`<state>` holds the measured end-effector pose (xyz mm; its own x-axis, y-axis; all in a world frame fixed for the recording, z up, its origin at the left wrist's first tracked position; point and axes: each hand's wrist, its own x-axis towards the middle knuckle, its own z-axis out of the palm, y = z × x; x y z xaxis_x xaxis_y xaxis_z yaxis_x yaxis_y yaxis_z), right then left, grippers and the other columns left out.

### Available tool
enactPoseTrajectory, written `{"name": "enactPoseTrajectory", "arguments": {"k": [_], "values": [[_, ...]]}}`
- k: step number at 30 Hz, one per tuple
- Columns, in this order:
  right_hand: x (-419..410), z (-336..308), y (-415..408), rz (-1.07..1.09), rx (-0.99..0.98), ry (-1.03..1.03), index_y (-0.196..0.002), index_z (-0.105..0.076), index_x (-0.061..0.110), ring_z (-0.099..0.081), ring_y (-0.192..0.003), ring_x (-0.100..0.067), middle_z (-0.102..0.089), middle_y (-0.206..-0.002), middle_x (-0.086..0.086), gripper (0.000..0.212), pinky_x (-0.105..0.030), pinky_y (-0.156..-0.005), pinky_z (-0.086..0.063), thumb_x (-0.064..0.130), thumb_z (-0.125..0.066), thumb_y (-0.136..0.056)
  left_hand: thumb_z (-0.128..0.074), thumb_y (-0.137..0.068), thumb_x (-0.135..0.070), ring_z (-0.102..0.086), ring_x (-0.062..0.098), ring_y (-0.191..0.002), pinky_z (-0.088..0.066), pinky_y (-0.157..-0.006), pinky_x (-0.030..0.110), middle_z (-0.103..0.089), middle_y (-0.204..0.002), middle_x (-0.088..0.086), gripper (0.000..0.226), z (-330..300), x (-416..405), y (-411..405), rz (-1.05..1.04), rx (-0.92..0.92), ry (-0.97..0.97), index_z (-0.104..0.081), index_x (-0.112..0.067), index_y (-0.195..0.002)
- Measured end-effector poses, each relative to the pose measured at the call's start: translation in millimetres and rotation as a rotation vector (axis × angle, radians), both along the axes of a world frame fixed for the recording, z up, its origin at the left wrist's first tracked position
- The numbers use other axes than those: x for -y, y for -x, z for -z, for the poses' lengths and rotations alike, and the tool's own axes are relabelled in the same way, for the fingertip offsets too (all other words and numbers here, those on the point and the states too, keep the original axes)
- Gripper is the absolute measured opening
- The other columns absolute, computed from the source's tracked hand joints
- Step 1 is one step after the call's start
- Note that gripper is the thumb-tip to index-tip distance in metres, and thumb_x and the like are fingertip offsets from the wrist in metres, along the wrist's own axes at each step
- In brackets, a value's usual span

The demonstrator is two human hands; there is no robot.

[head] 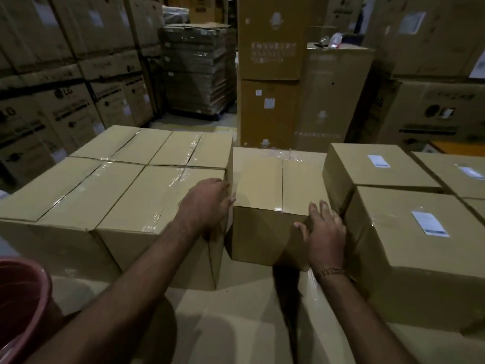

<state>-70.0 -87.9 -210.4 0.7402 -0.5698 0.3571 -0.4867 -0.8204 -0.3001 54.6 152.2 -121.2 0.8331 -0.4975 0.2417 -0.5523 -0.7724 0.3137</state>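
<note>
Centrally, the taped box [273, 185] sits between the hands: the left hand [207, 203] dips into the gap at its left side, grip hidden, while the right hand [325, 232] presses straight-fingered on its near right corner. An uneven pull could tilt it, jamming it against the labelled carton [409, 240] just beyond the right hand.

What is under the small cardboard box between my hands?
The small cardboard box rests on a lower layer of cartons, with clear tape glinting on their tops. Whatever lies directly beneath its base is hidden by the box itself.
</note>
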Motion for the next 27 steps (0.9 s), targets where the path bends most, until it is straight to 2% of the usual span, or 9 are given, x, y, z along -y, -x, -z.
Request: {"name": "enactPoseTrajectory", "arguments": {"k": [2,7,12,14,16,18,23,27], "values": [[6.8,-3.5,-17.1,-0.007,-0.022,0.003,-0.150,-0.055,0.015,-0.048,-0.139,-0.042,-0.047,-0.160,-0.013,0.068,-0.055,-0.108,-0.047,0.042,-0.077,-0.092,-0.064,-0.100,-0.042,-0.055,0.023,-0.131,-0.049,-0.107,0.044,-0.060,-0.142,0.002,0.050,-0.2,4.5,-17.0,-0.037,-0.029,0.014,-0.059,-0.017,-0.143],[24.7,-10.2,-56.6,-0.020,-0.094,0.069,-0.152,-0.051,0.015,-0.035,-0.151,-0.040,-0.046,-0.160,-0.013,0.068,-0.054,-0.115,-0.041,0.044,-0.073,-0.094,-0.066,-0.097,-0.043,-0.059,0.023,-0.123,-0.054,-0.100,0.048,-0.060,-0.138,0.002,0.052,12.6,14.0,-64.0,-0.076,-0.083,-0.001,-0.056,-0.020,-0.143],[38.8,-14.7,-89.4,-0.029,-0.146,0.121,-0.155,-0.046,0.017,-0.034,-0.152,-0.033,-0.044,-0.162,-0.010,0.069,-0.049,-0.116,-0.039,0.047,-0.068,-0.097,-0.069,-0.095,-0.046,-0.039,0.028,-0.148,-0.042,-0.116,0.054,-0.038,-0.163,0.007,0.075,18.1,31.7,-104.2,-0.056,-0.091,-0.144,-0.039,-0.014,-0.156],[39.3,-15.1,-98.8,-0.027,-0.148,0.124,-0.156,-0.045,0.017,-0.034,-0.152,-0.033,-0.043,-0.163,-0.010,0.070,-0.049,-0.116,-0.040,0.048,-0.067,-0.097,-0.072,-0.092,-0.048,-0.046,0.030,-0.142,-0.045,-0.112,0.055,-0.045,-0.156,0.007,0.075,18.5,38.6,-117.2,-0.024,-0.131,-0.173,-0.043,-0.016,-0.152],[38.2,-15.2,-108.2,-0.028,-0.149,0.125,-0.157,-0.044,0.018,-0.033,-0.153,-0.033,-0.043,-0.163,-0.010,0.070,-0.049,-0.118,-0.040,0.048,-0.066,-0.098,-0.075,-0.087,-0.050,-0.057,0.029,-0.125,-0.052,-0.101,0.055,-0.056,-0.134,0.002,0.065,19.3,44.5,-127.5,-0.001,-0.163,-0.170,-0.053,-0.021,-0.141],[36.9,-15.6,-117.5,-0.023,-0.148,0.122,-0.157,-0.044,0.018,-0.033,-0.153,-0.033,-0.043,-0.163,-0.010,0.070,-0.050,-0.119,-0.039,0.048,-0.066,-0.098,-0.078,-0.084,-0.050,-0.060,0.025,-0.112,-0.055,-0.095,0.054,-0.058,-0.118,-0.003,0.058,22.8,49.2,-136.4,-0.005,-0.163,-0.163,-0.059,-0.023,-0.131],[32.6,-15.3,-138.1,-0.020,-0.147,0.113,-0.158,-0.042,0.018,-0.033,-0.153,-0.033,-0.043,-0.162,-0.010,0.069,-0.050,-0.121,-0.037,0.047,-0.065,-0.099,-0.083,-0.083,-0.042,-0.058,0.021,-0.100,-0.057,-0.088,0.050,-0.054,-0.099,-0.006,0.034,31.3,52.1,-146.3,-0.034,-0.109,-0.123,-0.061,-0.024,-0.102],[32.8,-15.0,-148.0,-0.023,-0.149,0.114,-0.157,-0.042,0.016,-0.034,-0.152,-0.034,-0.043,-0.162,-0.012,0.070,-0.050,-0.120,-0.037,0.046,-0.065,-0.099,-0.081,-0.083,-0.044,-0.059,0.020,-0.092,-0.058,-0.081,0.044,-0.057,-0.092,-0.006,0.029,31.9,47.7,-151.3,-0.047,-0.051,-0.124,-0.056,-0.028,-0.085]]}}
